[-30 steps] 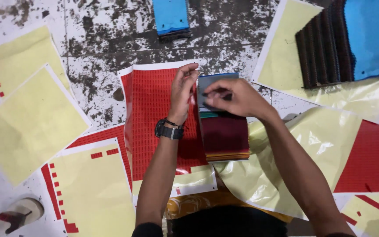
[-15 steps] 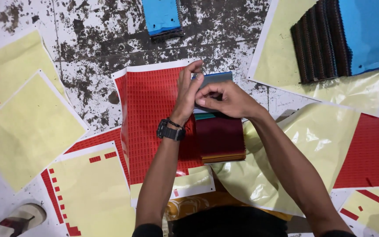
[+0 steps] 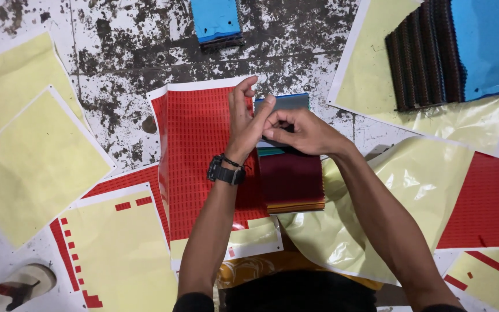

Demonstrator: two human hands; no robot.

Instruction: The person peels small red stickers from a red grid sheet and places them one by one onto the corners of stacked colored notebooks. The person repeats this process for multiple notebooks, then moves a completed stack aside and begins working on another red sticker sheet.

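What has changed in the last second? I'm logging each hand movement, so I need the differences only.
The right hand lifted off the stack of fabric swatches and moved left to meet the left hand; its fingertips now pinch at the left thumb, above the red sticker sheet. The left hand rose a little. The swatch stack, sticker sheet and yellow backing sheets stayed put.

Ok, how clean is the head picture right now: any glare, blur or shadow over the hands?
Head view: light is even and soft, the left hand and right hand are sharp with no motion blur; mild glare on the crinkled yellow backing sheet; only faint shadow on the red sticker sheet; frame edges bend slightly.
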